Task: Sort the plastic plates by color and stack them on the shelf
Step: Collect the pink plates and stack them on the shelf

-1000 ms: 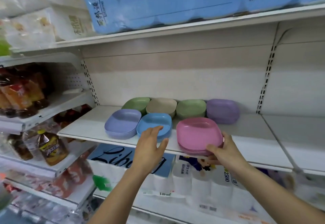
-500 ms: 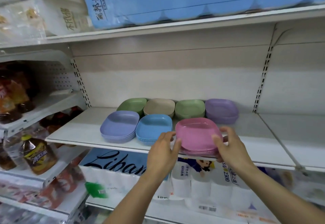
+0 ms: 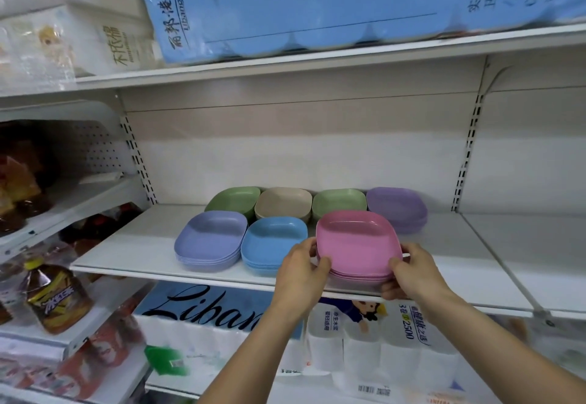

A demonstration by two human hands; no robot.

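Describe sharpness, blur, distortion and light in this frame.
Head view: the pink plate stack is sharp at centre; the drink bottle at lower left is soft and smeared; the wide lens slants the right slotted upright; light is soft and even, with no hard glare.

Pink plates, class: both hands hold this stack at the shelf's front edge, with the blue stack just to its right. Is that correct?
No: the head view shows the blue stack to the left of the pink plates. The left hand and right hand do hold them at the front edge of the shelf.
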